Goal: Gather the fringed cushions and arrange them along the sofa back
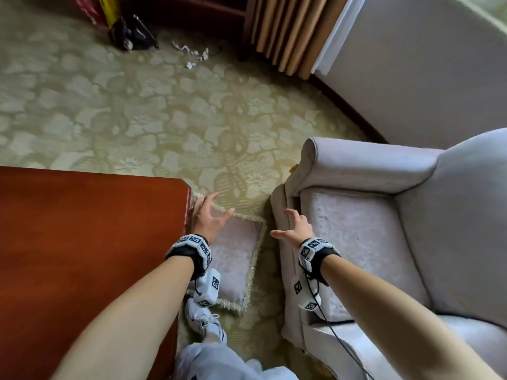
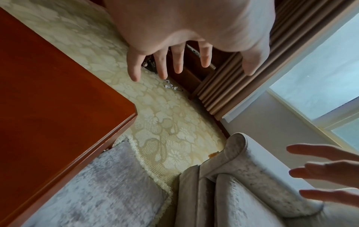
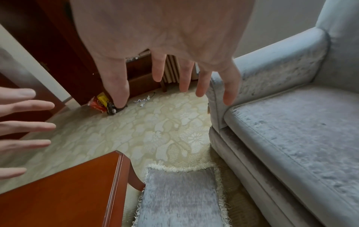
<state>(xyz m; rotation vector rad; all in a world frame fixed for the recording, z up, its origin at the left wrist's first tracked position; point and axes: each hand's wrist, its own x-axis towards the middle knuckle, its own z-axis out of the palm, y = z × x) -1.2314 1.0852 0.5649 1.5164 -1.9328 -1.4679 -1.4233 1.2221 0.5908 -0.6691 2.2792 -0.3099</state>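
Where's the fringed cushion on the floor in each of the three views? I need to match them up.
Head: the fringed cushion lies low centre on the carpet, partly under the left hand.
Left wrist: bottom left, running under the table edge.
Right wrist: bottom centre, between table and sofa.
Shared landmark: the red-brown wooden table corner beside it, also visible in both wrist views.

I'm in a living room, a home or hotel by the look of it; pale upholstered sofa (image 1: 384, 242) at my right, polished wooden table (image 1: 82, 242) left, floral carpet (image 1: 137, 119) (wall to wall), pleated curtains (image 1: 288, 31) far off.
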